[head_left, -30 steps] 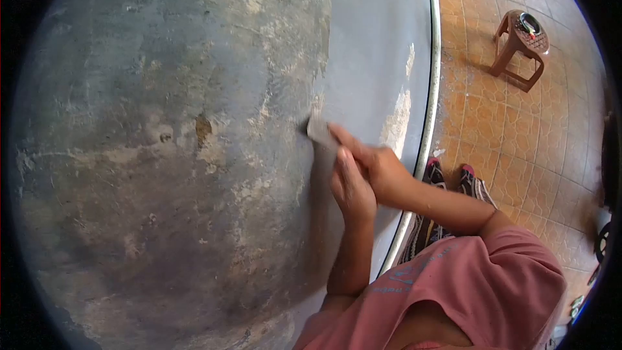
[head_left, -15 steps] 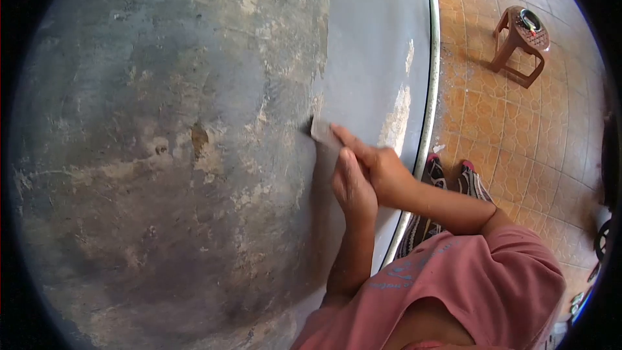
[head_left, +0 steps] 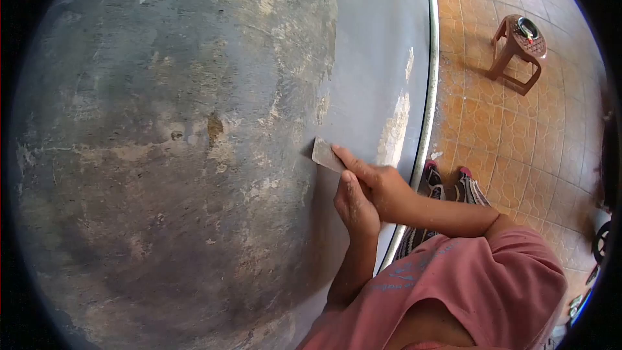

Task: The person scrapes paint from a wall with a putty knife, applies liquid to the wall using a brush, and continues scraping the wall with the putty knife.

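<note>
- Pink shirt [head_left: 479, 285] is filling the bottom right, nearest my head view; blue print is showing on its front.
- Left hand [head_left: 357, 210] is pressing up against the right one, thumb pointing up; its other fingers are mostly hiding, so I can't tell whether they're gripping anything.
- Right hand [head_left: 391, 191] is clenching the scraper [head_left: 329, 155], index finger [head_left: 343, 154] lying along the flat blade; the handle is hiding in the hands.
- Scraper is sitting just beyond both hands, blade tilting toward the wall [head_left: 162, 207] and casting a small dark shadow; I can't tell if the edge is touching.
- Wall is showing rough, blotchy grey-green on the left, smoother blue-grey on the right; a brown spot [head_left: 215, 129] is showing left of the blade.
- Pale bare patch [head_left: 394, 133] is running beside the pale edge strip [head_left: 433, 84], right of and above the blade in view.
- Patterned trousers [head_left: 418, 240] and dark footwear with pink edges [head_left: 433, 172] are showing beyond the right forearm.
- Orange tiled floor [head_left: 479, 123] is stretching past the strip, light debris lying near it.
- Brown stool [head_left: 518, 52] is standing farther off, well apart from the hands, holding a dark round dish [head_left: 527, 27] and a small red-tipped item [head_left: 530, 39].
</note>
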`<state>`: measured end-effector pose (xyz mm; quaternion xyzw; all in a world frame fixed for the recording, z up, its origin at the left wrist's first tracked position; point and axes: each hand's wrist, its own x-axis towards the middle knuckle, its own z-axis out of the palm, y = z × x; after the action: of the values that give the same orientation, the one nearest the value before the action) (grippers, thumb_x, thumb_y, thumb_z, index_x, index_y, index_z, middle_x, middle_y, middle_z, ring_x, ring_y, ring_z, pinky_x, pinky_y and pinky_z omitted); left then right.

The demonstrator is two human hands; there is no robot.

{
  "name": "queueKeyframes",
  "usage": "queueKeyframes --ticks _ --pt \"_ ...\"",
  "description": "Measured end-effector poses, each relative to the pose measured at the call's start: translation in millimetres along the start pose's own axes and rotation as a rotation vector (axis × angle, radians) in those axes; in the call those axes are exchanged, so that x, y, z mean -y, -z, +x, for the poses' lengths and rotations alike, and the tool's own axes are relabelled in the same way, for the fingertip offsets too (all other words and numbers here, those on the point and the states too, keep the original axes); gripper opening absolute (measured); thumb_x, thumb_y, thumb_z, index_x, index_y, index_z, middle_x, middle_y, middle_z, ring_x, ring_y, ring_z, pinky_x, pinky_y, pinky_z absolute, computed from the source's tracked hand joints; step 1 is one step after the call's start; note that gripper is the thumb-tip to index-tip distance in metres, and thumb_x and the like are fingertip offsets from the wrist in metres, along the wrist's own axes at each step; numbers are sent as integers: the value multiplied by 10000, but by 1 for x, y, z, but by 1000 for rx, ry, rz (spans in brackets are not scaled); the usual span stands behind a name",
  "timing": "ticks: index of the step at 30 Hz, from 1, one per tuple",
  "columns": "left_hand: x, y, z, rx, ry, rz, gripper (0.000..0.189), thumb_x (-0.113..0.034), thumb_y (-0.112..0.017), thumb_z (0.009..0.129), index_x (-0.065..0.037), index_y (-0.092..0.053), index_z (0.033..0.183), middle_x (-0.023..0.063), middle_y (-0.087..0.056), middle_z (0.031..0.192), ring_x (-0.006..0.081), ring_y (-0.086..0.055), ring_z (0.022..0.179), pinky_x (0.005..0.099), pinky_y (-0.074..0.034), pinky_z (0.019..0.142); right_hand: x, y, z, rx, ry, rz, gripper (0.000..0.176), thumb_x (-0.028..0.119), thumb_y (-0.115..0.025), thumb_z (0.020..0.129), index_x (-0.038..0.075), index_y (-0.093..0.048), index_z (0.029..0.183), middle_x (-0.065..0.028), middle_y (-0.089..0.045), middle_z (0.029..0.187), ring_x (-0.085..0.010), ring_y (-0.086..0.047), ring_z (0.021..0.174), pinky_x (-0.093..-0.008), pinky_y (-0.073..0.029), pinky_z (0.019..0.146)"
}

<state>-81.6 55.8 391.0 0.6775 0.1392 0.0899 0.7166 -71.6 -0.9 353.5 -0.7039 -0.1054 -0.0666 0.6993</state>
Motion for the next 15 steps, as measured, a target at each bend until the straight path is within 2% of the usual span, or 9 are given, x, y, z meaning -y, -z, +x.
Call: queueKeyframes --ticks 1,3,4,6,8,10,12,14,15 --pt "4 7 6 89 -54 101 431 -320 -370 1011 50 -547 879 50 -558 836 114 -503 799 273 -437 712 0 -5 -1 -20 48 -10 588 184 -580 885 118 -347 1421 -167 -626 755 -265 -663 724 -330 -500 645" --pt "22 34 12 239 -135 311 449 -332 -367 1010 63 -564 929 65 -575 862 126 -533 835 280 -449 737 1 -4 -4 41 -54 43 591 191 -557 900 121 -317 1435 -170 -629 769 -299 -659 721 -341 -499 644" --pt "27 34 14 258 -73 269 479 -346 -361 1009 81 -577 1004 96 -604 920 158 -566 900 298 -462 782 5 3 0 72 -90 58 594 189 -551 904 122 -305 1440 -172 -631 778 -305 -658 723 -344 -500 647" --pt "21 36 4 188 -39 275 485 -350 -359 1009 84 -574 1032 107 -607 951 165 -568 930 301 -462 799 8 6 1 101 -100 18 595 176 -534 914 132 -281 1451 -171 -637 798 -300 -652 700 -344 -502 650" --pt "11 36 0 136 -19 283 492 -353 -357 1009 87 -571 1059 118 -610 982 173 -569 960 305 -461 816 4 -9 -10 40 -4 -1 590 175 -532 916 142 -286 1450 -168 -632 784 -291 -645 670 -332 -502 635" --pt "18 45 7 179 -71 198 486 -351 -359 1009 84 -571 1058 121 -609 1001 173 -564 963 303 -457 819 6 -22 -10 -49 94 -52 587 172 -523 918 158 -280 1452 -181 -630 785 -300 -634 627 -330 -502 616" --pt "16 44 12 185 -78 210 490 -359 -357 1010 84 -558 1076 124 -597 1045 176 -555 991 290 -441 853 12 -18 -4 -38 -7 -5 593 173 -527 913 157 -277 1451 -194 -625 772 -317 -634 625 -345 -499 602" --pt "2 32 24 206 64 158 505 -363 -349 1011 91 -542 1117 137 -588 1090 186 -549 1025 291 -429 886 14 -11 12 -36 -120 -20 601 180 -541 898 153 -291 1443 -211 -611 732 -335 -630 615 -370 -490 574" --pt "-3 29 28 224 125 128 513 -366 -344 1011 94 -534 1137 143 -584 1112 190 -546 1042 292 -423 902 16 -11 8 -25 -86 2 604 181 -544 894 154 -292 1443 -210 -606 718 -335 -631 614 -369 -488 568"
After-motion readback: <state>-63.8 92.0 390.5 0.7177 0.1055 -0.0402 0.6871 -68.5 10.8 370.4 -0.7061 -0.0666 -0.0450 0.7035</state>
